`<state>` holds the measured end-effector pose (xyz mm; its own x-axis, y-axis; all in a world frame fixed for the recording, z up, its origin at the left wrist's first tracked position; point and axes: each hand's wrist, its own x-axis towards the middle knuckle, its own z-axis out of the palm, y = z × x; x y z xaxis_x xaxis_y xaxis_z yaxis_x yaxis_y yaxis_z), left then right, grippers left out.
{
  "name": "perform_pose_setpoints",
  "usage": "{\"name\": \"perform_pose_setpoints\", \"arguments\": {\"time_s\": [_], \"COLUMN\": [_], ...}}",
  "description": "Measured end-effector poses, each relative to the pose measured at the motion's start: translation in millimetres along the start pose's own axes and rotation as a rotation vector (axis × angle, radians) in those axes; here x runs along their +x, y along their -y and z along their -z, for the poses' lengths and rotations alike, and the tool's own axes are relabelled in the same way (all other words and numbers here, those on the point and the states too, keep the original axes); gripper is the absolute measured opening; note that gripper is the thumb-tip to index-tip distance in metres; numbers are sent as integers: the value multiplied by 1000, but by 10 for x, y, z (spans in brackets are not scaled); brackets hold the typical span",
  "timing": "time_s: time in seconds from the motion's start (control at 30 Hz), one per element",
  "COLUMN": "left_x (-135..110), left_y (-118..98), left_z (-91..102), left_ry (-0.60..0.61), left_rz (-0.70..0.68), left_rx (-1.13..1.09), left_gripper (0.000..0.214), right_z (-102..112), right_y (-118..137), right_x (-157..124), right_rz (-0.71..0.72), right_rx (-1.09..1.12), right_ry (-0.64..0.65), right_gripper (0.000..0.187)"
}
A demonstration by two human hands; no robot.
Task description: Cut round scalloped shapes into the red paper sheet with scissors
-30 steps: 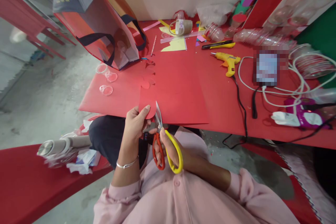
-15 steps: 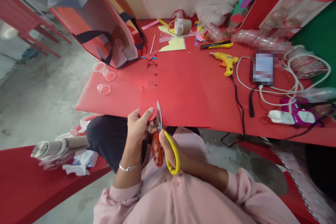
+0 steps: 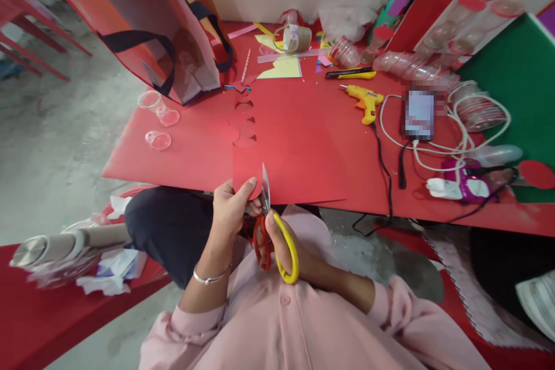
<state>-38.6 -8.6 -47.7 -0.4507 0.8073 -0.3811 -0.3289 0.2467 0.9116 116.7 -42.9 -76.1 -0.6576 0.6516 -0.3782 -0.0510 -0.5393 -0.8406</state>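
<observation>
My left hand point(image 3: 229, 209) pinches the near end of a red paper strip point(image 3: 245, 163), thumb on top, where the corner is rounded. Fingers beneath the strip are partly hidden. In my right hand point(image 3: 284, 245) is a pair of scissors point(image 3: 266, 189) with one yellow and one red handle, thumb through the yellow loop. Its blades point away from me, beside the strip's rounded edge. Under the strip and to its right lies a large red sheet point(image 3: 299, 150). Several curved red paper scraps point(image 3: 244, 121) lie beyond the strip.
A yellow glue gun point(image 3: 366, 101), a cutter knife point(image 3: 351, 73) and a phone point(image 3: 419, 114) with white cable lie at right. A big bag point(image 3: 143, 23) stands at back left, near clear plastic pieces point(image 3: 158, 140). Plastic bottles point(image 3: 410, 68) line the back right.
The view has shifted, so the tabletop things appear further left. Both hands keep their hold, and the scissors stay beside the strip with little visible movement.
</observation>
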Motion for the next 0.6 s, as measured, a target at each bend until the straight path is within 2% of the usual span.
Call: {"name": "perform_pose_setpoints", "arguments": {"time_s": [0.23, 0.4, 0.6], "left_x": [19, 25, 22], "left_y": [6, 27, 45], "left_z": [30, 33, 26], "left_ry": [12, 26, 7], "left_rz": [-7, -6, -10], "left_rx": [7, 18, 11], "left_gripper": [41, 41, 41], "right_z": [16, 15, 39], "right_y": [-3, -8, 11], "right_x": [-10, -5, -11], "right_rz": [-6, -3, -12], "right_rx": [7, -18, -62], "right_ry": [16, -39, -24], "right_gripper": [69, 70, 73]}}
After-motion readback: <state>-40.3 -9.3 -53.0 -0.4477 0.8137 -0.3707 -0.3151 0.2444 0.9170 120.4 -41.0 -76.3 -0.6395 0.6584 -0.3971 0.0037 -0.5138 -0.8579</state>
